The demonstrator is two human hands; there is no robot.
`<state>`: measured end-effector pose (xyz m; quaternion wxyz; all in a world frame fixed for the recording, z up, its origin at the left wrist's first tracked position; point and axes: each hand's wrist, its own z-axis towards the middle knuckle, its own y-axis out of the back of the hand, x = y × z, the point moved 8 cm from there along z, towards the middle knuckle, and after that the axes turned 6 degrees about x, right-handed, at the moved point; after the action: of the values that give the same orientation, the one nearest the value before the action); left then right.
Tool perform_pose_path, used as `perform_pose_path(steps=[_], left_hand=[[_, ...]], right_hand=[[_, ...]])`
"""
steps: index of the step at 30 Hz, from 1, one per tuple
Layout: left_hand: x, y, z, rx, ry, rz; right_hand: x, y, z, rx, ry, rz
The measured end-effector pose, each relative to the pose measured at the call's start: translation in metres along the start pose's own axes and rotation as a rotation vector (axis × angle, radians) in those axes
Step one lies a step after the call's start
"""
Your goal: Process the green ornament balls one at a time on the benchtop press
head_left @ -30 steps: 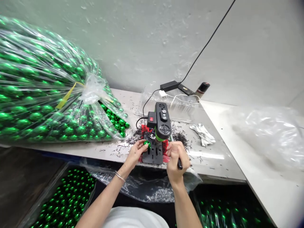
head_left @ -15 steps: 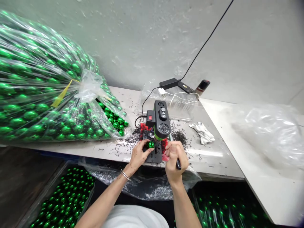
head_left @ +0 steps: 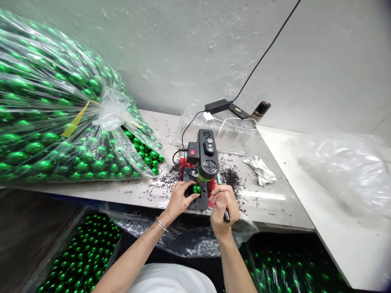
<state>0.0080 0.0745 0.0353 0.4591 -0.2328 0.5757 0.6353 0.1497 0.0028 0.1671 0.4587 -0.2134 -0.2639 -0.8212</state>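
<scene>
A shiny green ball (head_left: 196,189) sits between the thumb and fingers of my left hand (head_left: 179,198), over the black base plate (head_left: 199,203) of a small bench machine. The machine's black head (head_left: 208,154) has round vents, silver buttons and a side box with a red switch (head_left: 192,151); it stands just above and behind the ball. My right hand (head_left: 225,207) is wrapped round a lever handle (head_left: 226,216), whose black end sticks out below the fist. Whether the ball touches the machine's working tip is hidden by the head.
A large clear bag of green balls (head_left: 61,130) fills the left. Black shavings (head_left: 230,178) and red bits surround the machine. White gloves (head_left: 260,171) lie right; a power adapter (head_left: 217,106) and cables lie behind. Clear plastic (head_left: 345,171) covers the right table. More balls (head_left: 82,248) are below.
The green ball and my left fingertips have shifted slightly right and towards me. My right hand, still round the lever handle, has moved a little left and lower.
</scene>
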Motion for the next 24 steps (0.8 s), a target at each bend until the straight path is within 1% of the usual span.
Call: perform_pose_path(steps=[5, 7, 12, 18, 20, 24], left_hand=[[0.002, -0.001, -0.001, -0.020, -0.004, -0.002], [0.001, -0.002, -0.002, -0.020, -0.016, 0.005], [0.000, -0.002, -0.004, -0.028, -0.030, 0.009], [-0.002, -0.003, -0.002, -0.016, -0.003, -0.017], [-0.001, -0.002, -0.002, -0.013, 0.008, -0.026], [-0.001, -0.002, -0.002, -0.022, 0.010, -0.055]], right_hand=[[-0.014, -0.008, -0.023, 0.006, 0.139, -0.053], [-0.021, -0.010, -0.031, 0.001, 0.168, -0.065], [-0.034, -0.012, -0.044, -0.057, 0.138, -0.058], [-0.039, -0.015, -0.047, -0.107, 0.136, -0.049], [-0.039, -0.016, -0.047, -0.088, 0.162, -0.064], [-0.034, -0.017, -0.044, -0.007, 0.226, -0.111]])
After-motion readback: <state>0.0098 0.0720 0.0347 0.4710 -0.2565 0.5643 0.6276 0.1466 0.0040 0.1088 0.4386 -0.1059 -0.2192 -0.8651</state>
